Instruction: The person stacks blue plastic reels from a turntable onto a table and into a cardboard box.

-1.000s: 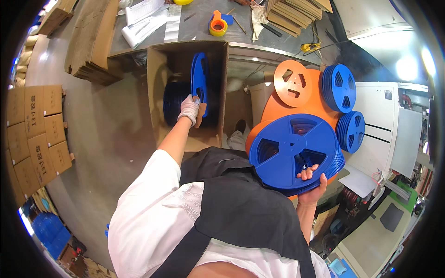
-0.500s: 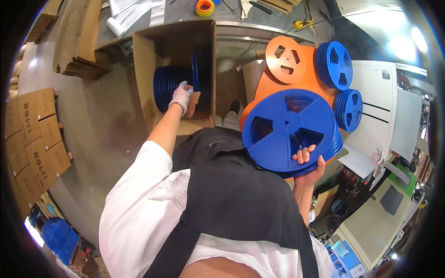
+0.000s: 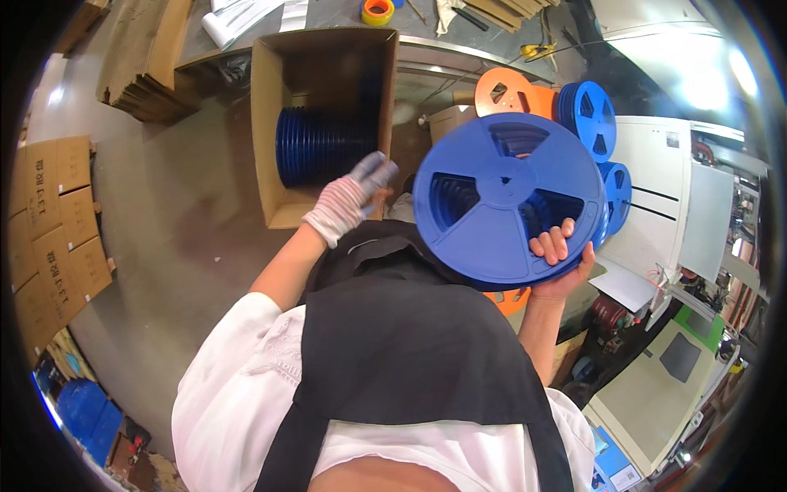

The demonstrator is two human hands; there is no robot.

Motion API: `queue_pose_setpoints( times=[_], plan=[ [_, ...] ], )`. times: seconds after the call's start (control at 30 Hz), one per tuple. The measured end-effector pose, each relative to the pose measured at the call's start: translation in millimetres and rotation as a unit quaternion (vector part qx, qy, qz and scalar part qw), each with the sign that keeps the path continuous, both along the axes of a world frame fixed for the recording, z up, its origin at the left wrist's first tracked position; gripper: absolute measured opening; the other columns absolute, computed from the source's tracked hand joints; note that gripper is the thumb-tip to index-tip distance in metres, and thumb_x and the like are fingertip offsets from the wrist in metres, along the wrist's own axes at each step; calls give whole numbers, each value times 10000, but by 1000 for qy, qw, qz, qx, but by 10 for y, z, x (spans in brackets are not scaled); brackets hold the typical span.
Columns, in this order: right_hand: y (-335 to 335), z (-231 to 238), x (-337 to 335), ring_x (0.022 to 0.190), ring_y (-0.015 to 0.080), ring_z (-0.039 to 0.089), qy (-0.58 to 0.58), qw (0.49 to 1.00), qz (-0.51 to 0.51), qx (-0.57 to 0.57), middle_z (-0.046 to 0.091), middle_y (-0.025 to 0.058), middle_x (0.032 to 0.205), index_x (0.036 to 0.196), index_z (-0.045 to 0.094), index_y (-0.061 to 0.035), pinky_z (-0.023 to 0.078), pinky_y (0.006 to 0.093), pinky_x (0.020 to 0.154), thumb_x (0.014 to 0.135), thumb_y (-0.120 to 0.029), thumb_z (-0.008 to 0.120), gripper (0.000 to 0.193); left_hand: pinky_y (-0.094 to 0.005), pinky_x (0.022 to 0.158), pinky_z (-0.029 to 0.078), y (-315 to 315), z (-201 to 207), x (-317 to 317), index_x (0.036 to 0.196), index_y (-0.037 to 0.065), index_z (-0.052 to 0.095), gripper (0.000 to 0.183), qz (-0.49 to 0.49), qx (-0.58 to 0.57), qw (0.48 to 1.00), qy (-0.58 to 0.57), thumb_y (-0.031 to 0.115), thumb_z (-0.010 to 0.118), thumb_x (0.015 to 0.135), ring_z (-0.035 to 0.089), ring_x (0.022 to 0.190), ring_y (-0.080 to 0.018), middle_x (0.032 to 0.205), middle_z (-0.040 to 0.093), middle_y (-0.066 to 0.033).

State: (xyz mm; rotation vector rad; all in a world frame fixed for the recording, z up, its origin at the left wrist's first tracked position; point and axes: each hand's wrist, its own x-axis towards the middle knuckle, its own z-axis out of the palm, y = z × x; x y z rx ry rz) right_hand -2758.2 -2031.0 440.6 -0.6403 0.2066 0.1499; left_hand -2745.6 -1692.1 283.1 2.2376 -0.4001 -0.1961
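My left hand (image 3: pixel 348 197), in a striped glove with grey fingertips, is just outside the near right edge of a cardboard box (image 3: pixel 266 139). Its stretched fingers are slightly blurred, and I see nothing in them. A row of dark blue plastic reels (image 3: pixel 303 152) stands on edge inside the box. On the right, my bare right hand (image 3: pixel 559 256) grips a stack of large blue reels (image 3: pixel 492 221): its fingers hook through a cut-out, with the thumb at the rim. The stack is tilted, its broad face toward me, and hides much of what lies behind.
Behind the held stack are an orange reel (image 3: pixel 502 92) and two smaller-looking blue reel stacks (image 3: pixel 592 119) (image 3: pixel 616 197). A metal-edged table (image 3: pixel 328 33) with tape (image 3: pixel 377 11) runs along the far side. Cartons (image 3: pixel 61 238) are piled at left; a white cabinet (image 3: pixel 643 193) stands right.
My left hand has come out of the box toward the held stack. That stack has risen and shifted slightly left, now covering more of the orange surface behind it.
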Motion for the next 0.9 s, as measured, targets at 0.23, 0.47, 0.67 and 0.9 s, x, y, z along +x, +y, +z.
queue_pose_setpoints(
  times=[0.23, 0.47, 0.67, 0.9],
  plan=[
    [252, 64, 43, 552, 115, 445, -19, 994, 81, 71, 447, -6, 632, 960, 452, -68, 412, 318, 652, 878, -411, 577, 374, -396, 663, 549, 76, 432, -68, 1210, 189, 534, 522, -145, 76, 979, -123, 105, 697, 722, 643, 800, -303, 1386, 449, -153],
    [399, 0, 118, 578, 137, 506, -16, 988, 134, 77, 483, 17, 639, 969, 446, -62, 448, 342, 676, 877, -434, 583, 406, -386, 632, 537, 278, 524, -236, 1008, 113, 544, 381, -186, 88, 970, -126, 78, 705, 665, 626, 783, -303, 1314, 489, -142],
    [450, -10, 184, 637, 164, 531, -26, 985, 148, 84, 514, 38, 703, 1023, 460, -43, 457, 363, 712, 894, -411, 583, 408, -384, 648, 532, 337, 552, -370, 1046, 146, 581, 345, -161, 109, 964, -180, 82, 642, 712, 633, 811, -282, 1270, 553, -93],
    [536, 70, 237, 775, 233, 584, 64, 995, 44, -67, 608, 112, 870, 1125, 509, -4, 486, 408, 783, 928, -381, 532, 426, -362, 686, 525, 393, 577, -324, 986, 99, 630, 272, -45, -43, 978, -199, 27, 639, 724, 650, 822, -277, 1026, 661, -106]
  ],
)
